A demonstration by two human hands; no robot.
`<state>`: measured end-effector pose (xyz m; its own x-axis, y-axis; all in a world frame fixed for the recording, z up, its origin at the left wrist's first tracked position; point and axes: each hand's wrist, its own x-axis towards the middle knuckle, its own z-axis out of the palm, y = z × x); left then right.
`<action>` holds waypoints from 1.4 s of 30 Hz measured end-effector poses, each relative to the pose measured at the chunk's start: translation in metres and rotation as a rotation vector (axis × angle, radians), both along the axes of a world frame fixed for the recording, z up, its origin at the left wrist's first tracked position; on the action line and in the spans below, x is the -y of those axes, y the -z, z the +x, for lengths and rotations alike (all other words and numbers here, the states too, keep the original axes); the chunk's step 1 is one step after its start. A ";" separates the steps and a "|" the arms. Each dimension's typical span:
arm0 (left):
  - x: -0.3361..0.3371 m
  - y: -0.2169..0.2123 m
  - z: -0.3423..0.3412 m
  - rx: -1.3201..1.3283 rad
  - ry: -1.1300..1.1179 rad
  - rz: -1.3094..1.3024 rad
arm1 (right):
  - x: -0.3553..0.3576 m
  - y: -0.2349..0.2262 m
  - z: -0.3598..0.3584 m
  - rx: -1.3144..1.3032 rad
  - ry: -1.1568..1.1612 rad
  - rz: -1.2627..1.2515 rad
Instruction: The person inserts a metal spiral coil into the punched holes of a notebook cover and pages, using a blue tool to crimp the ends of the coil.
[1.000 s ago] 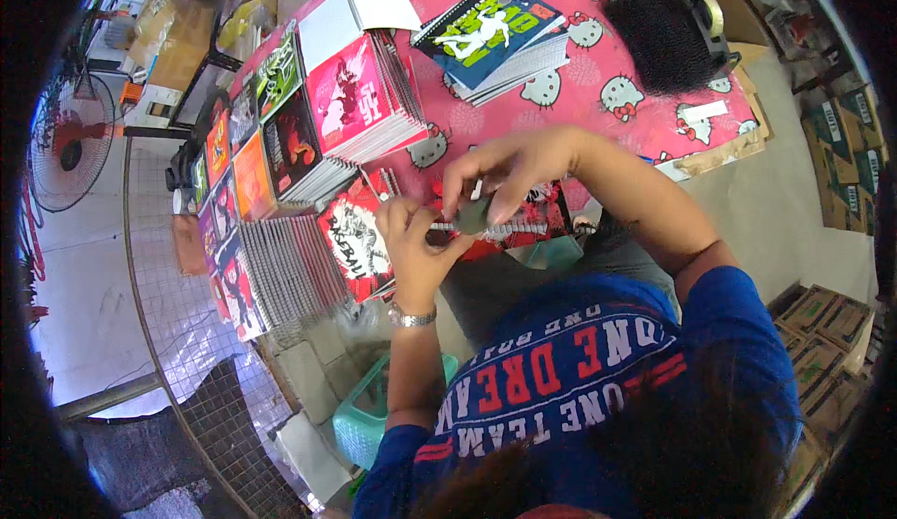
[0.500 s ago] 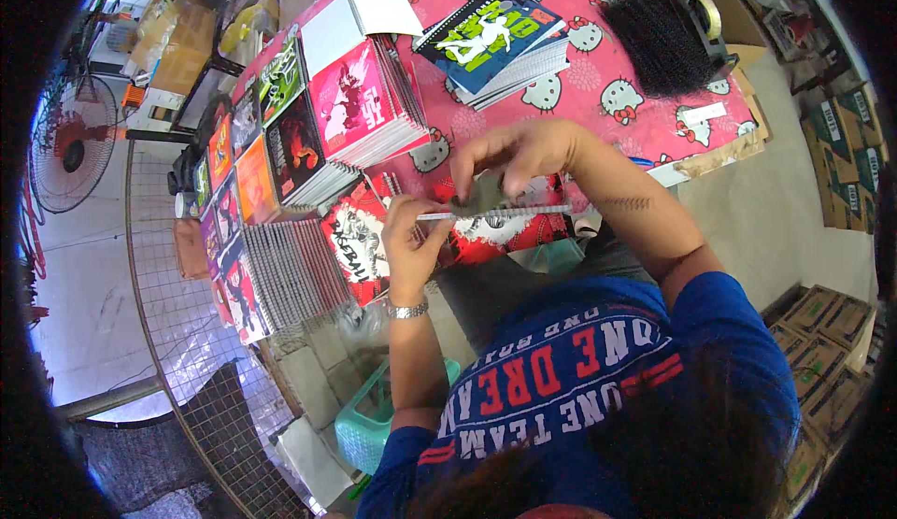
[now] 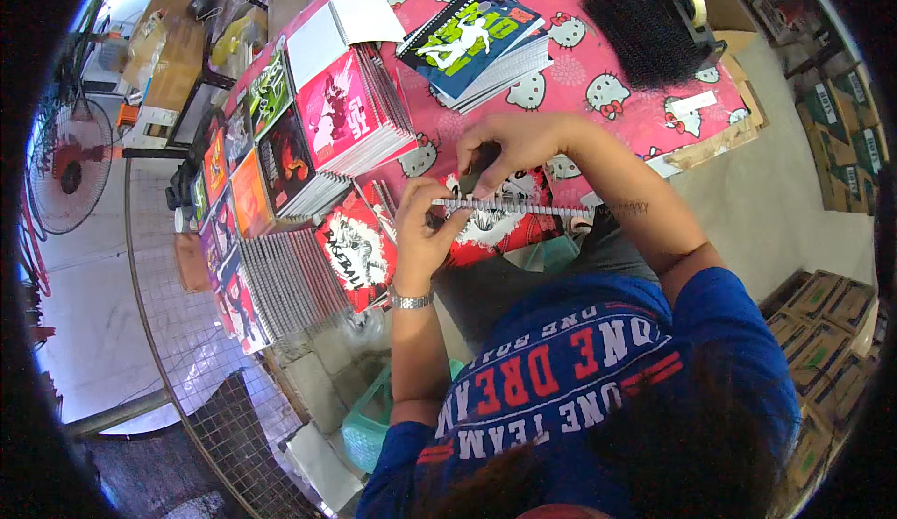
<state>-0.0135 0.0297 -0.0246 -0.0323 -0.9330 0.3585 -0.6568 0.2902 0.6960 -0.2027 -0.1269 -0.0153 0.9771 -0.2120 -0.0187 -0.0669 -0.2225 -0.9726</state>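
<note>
My left hand (image 3: 425, 225) grips one end of a notebook (image 3: 519, 207) held edge-on, its bound edge upward. A thin dark spiral coil (image 3: 628, 208) sticks out past the notebook's right end, beside my right forearm. Curled over the left part of that edge is my right hand (image 3: 523, 150), fingers closed around a small dark olive piece (image 3: 478, 162) whose kind I cannot make out. Below and behind lie red-and-white covered notebooks (image 3: 355, 248), partly hidden by my hands.
Stacks of spiral notebooks (image 3: 350, 113) fill the table's left side. A blue-green notebook pile (image 3: 481, 47) stands at the back. Black loose coils (image 3: 645, 33) lie beside a tape dispenser (image 3: 690, 3) at back right. A green basket (image 3: 369, 426) sits below.
My right fingers have drawn in lower against the notebook's edge, with the dark olive piece turned more upright. The notebook has tilted slightly, its right end reaching farther right. The whole view has shifted a little.
</note>
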 end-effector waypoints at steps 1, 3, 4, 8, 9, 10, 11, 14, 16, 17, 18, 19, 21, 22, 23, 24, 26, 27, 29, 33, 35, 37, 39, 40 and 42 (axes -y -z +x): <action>-0.001 0.000 0.000 -0.037 0.001 0.041 | -0.003 0.001 -0.001 -0.001 -0.002 0.000; 0.002 0.000 -0.002 -0.042 -0.010 0.043 | -0.010 0.002 -0.004 0.418 -0.223 0.780; 0.004 -0.002 -0.003 -0.040 -0.019 0.045 | -0.008 -0.001 -0.003 0.422 -0.223 0.780; 0.001 0.002 0.000 -0.039 -0.003 0.010 | -0.006 -0.004 -0.002 0.151 -0.094 0.370; 0.002 0.001 0.000 -0.070 -0.019 0.042 | -0.007 -0.002 -0.002 0.325 -0.173 0.627; 0.001 0.001 -0.001 -0.101 -0.034 0.079 | -0.006 -0.003 -0.002 0.333 -0.234 0.598; 0.001 0.003 -0.001 -0.101 -0.032 0.082 | -0.004 -0.004 -0.001 0.334 -0.232 0.600; 0.001 0.009 0.002 -0.107 -0.029 0.039 | -0.003 -0.007 0.003 0.145 -0.064 0.321; -0.003 0.011 0.004 -0.232 -0.099 0.205 | -0.005 -0.012 0.002 0.153 -0.118 0.364; -0.003 0.012 0.003 -0.231 -0.099 0.206 | -0.006 -0.014 0.001 0.159 -0.171 0.408; -0.003 0.014 0.001 -0.348 -0.066 0.171 | 0.004 0.004 0.005 -0.016 -0.041 0.151; -0.001 0.017 0.001 -0.465 -0.031 0.129 | 0.013 0.016 0.002 -0.198 0.098 -0.039; -0.004 0.018 0.009 -0.380 -0.030 0.086 | 0.017 0.034 -0.014 -0.462 0.463 -0.469; -0.008 0.017 0.009 -0.448 -0.095 0.147 | 0.018 0.045 -0.025 -0.539 0.690 -0.712; -0.009 0.017 0.008 -0.515 -0.157 0.210 | 0.022 0.067 -0.044 -0.555 0.689 -0.776; -0.011 0.019 0.008 -0.516 -0.164 0.127 | 0.025 0.087 -0.063 -0.566 0.686 -0.835; -0.023 0.016 0.008 -0.584 -0.247 0.105 | 0.001 0.100 -0.084 -0.501 0.662 -0.820; -0.029 0.013 0.006 -0.654 -0.320 0.084 | -0.017 0.102 -0.092 -0.443 0.772 -0.860; -0.037 0.017 0.001 -0.626 -0.353 0.070 | -0.059 0.103 -0.111 -0.420 0.896 -0.968; -0.039 0.035 -0.005 -0.523 -0.424 -0.063 | -0.107 0.123 -0.139 -0.619 0.804 -1.012; -0.037 0.034 -0.007 -0.513 -0.401 -0.108 | -0.109 0.116 -0.131 -0.467 0.969 -0.768; -0.037 0.031 -0.008 -0.509 -0.416 -0.153 | -0.115 0.099 -0.115 -0.308 1.117 -0.515; -0.035 0.033 -0.003 -0.145 -0.381 -0.197 | -0.128 0.060 -0.085 0.086 0.989 -0.584; -0.036 0.036 -0.008 -0.414 -0.349 -0.207 | -0.132 0.040 -0.068 0.158 0.832 -0.585; -0.037 0.039 -0.002 -0.478 -0.349 -0.122 | -0.140 0.018 -0.039 0.239 0.649 -0.606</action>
